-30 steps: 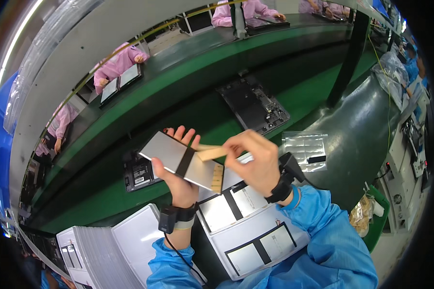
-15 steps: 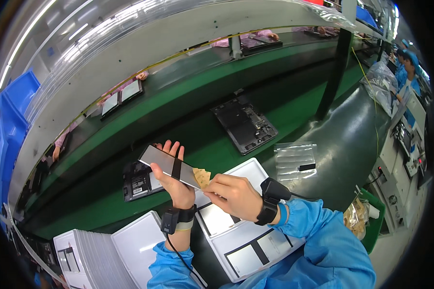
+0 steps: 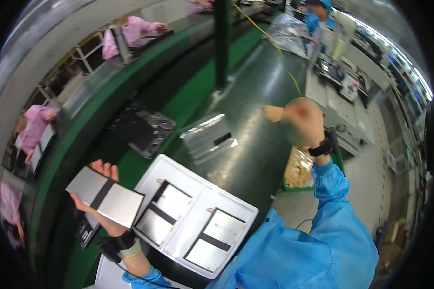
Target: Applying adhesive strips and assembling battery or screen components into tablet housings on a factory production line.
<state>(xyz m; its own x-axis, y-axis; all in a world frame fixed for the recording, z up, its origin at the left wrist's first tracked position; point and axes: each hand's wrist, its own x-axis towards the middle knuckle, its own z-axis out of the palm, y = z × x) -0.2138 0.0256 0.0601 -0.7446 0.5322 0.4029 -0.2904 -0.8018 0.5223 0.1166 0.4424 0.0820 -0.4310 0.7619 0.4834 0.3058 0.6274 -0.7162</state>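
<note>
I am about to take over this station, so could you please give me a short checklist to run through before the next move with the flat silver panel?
1. Panel held securely: the left hand grips the silver panel from beneath. Ok.
2. Tan strip clear of the panel: it sits in the right hand, raised far off to the right. Ok.
3. Tan strip fully peeled: cannot tell, blurred.
4. White tray has a free slot: two panels fill it. Not ok.
5. Scrap bin below the right hand: ok.
</note>
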